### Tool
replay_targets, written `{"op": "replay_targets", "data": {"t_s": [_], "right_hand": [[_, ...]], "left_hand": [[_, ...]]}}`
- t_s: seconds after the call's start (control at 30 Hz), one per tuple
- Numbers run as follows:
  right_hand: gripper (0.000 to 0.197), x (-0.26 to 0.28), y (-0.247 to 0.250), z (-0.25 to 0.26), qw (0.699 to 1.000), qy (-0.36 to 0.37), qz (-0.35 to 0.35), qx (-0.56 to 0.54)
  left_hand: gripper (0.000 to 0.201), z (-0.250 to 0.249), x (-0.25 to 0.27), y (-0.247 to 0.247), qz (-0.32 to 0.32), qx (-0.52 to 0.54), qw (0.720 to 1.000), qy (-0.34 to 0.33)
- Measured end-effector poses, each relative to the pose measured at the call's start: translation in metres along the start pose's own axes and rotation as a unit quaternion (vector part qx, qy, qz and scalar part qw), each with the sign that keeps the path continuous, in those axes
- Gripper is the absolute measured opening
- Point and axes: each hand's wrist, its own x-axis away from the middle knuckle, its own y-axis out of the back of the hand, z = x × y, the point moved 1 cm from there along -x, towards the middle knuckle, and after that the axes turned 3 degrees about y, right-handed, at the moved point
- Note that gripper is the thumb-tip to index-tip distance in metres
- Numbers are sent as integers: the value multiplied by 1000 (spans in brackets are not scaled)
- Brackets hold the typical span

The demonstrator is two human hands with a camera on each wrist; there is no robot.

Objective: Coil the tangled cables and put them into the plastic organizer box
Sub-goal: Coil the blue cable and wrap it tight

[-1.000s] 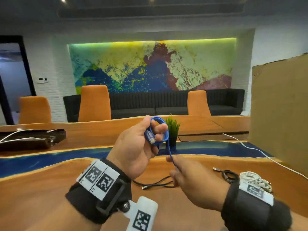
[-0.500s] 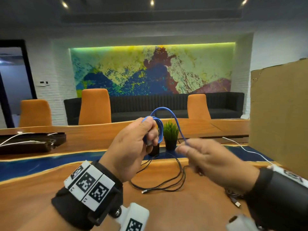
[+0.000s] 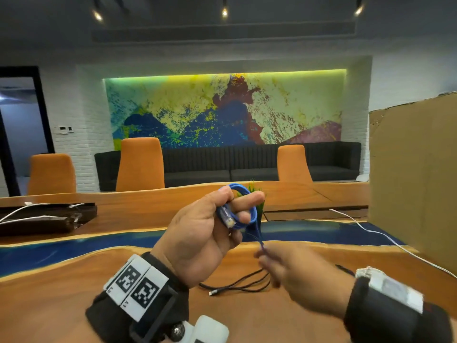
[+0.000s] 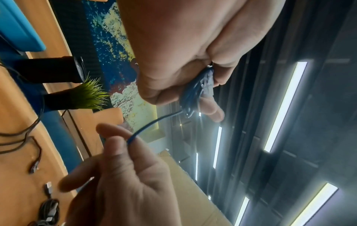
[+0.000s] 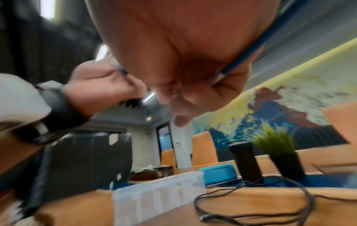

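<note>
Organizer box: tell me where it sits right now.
Only the right wrist view shows the organizer box: it stands on the table, low in the middle of the picture, left of the black cable and in front of a blue case.

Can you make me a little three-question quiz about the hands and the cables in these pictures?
1. True or false: the left hand holds a coil of blue cable.
2. What does the right hand pinch? A) blue cable B) black cable C) white cable
3. Fill in: the black cable lies on the ____.

Key
1. True
2. A
3. table
</note>
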Motion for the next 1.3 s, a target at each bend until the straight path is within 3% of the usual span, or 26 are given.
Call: {"op": "replay_targets", "data": {"t_s": [0.1, 0.17, 0.27, 0.33, 0.43, 0.63, 0.7, 0.83, 1.03, 1.2, 1.3], "right_hand": [[33, 12, -9, 27, 986, 23, 113, 119], [25, 21, 3, 46, 979, 68, 126, 147], [14, 32, 24, 59, 989, 112, 49, 80], [17, 31, 35, 56, 989, 134, -34, 46], [16, 21, 40, 42, 973, 179, -142, 25], [5, -5, 32, 25, 953, 191, -235, -15], [10, -16, 33, 19, 953, 189, -235, -37], [22, -38, 23, 10, 953, 237, -150, -113], [19, -70, 8, -2, 929, 213, -264, -150], [21, -97, 5, -22, 923, 207, -285, -156], [22, -110, 3, -34, 925, 211, -278, -152]], "left_hand": [[27, 9, -4, 3, -4, -98, 995, -30], [35, 15, -5, 9, -21, -301, 947, -106], [47, 24, -4, 19, 18, -493, 852, -172], [42, 25, -2, 22, 49, -525, 831, -179], [34, 23, -4, 20, 101, -463, 871, -128], [27, 18, -18, 24, 111, -231, 966, 20], [28, 17, -23, 28, 107, -193, 974, 58], [32, 18, -32, 33, 89, -201, 973, 69], [33, 26, -61, 43, 12, -197, 980, 2], [26, 35, -80, 68, 57, -87, 993, 51], [22, 40, -93, 80, 64, -86, 993, 45]]}}
